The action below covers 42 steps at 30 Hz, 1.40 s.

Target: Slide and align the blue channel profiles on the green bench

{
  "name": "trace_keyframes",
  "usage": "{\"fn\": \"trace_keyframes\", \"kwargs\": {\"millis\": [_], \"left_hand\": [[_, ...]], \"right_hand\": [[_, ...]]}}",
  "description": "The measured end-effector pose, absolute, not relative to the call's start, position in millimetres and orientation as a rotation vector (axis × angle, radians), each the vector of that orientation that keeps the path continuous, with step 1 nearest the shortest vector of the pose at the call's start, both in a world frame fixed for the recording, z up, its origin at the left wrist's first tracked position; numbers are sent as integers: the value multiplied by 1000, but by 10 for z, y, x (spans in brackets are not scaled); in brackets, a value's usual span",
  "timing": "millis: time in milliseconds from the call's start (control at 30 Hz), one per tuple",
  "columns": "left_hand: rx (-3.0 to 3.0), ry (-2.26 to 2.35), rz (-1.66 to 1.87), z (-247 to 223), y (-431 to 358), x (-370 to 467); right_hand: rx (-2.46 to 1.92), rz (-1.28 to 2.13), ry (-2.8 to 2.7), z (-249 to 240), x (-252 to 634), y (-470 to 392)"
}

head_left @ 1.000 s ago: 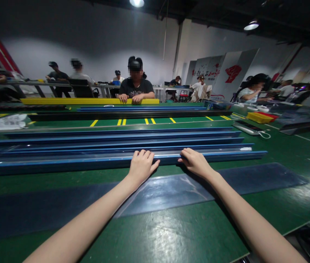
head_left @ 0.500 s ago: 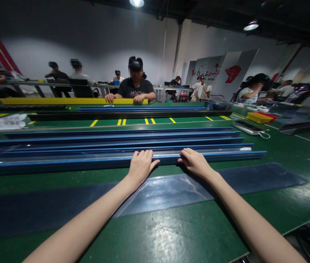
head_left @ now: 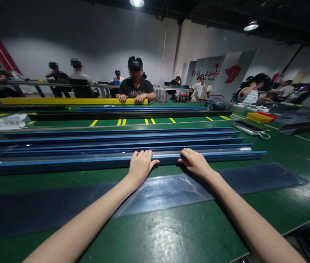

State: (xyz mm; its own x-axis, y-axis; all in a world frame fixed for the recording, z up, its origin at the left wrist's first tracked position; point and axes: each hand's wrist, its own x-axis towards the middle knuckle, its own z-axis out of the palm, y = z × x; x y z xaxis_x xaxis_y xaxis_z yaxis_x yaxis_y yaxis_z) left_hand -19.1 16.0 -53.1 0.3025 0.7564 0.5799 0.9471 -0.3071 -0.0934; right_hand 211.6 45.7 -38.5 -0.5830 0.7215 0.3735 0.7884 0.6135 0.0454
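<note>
My left hand (head_left: 140, 166) grips the near edge of a long blue channel strip (head_left: 61, 165), its fingers curled over the top and its thumb pointing right along the front. A little to the right, my right hand (head_left: 194, 162) is closed over the same edge, with fingertips hidden inside the channel. The strip lies lengthwise across the table. Just behind it run several more blue channel strips (head_left: 116, 136). Under my forearms a long, flat translucent sheet (head_left: 168, 193) lies on the green table (head_left: 155, 237).
Farther back lie a black strip (head_left: 133, 115) and a long yellow strip (head_left: 61, 101), held by a co-worker (head_left: 135, 86) opposite. To the right are a phone on a white power bank (head_left: 246, 128) with a cable and a yellow tray (head_left: 259, 117). Papers (head_left: 4, 121) lie at left.
My hands and the blue strip stay where they were. Across the table, the co-worker's hand on the left has slid rightward along the yellow strip, closer to the other hand.
</note>
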Motion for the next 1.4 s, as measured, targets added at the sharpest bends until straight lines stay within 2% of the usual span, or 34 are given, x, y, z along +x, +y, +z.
{"fn": "trace_keyframes", "kwargs": {"millis": [533, 833, 1400], "left_hand": [[-2138, -1506, -578, -521, 145, -199], [-2141, -1500, -582, -509, 139, -195], [-2193, -1504, -605, -504, 129, -221]], "right_hand": [[-1235, -282, -2521, -369, 2106, 445], [-1276, -400, -2488, -346, 2012, 399], [-1087, -430, -2466, -375, 1560, 425]]}}
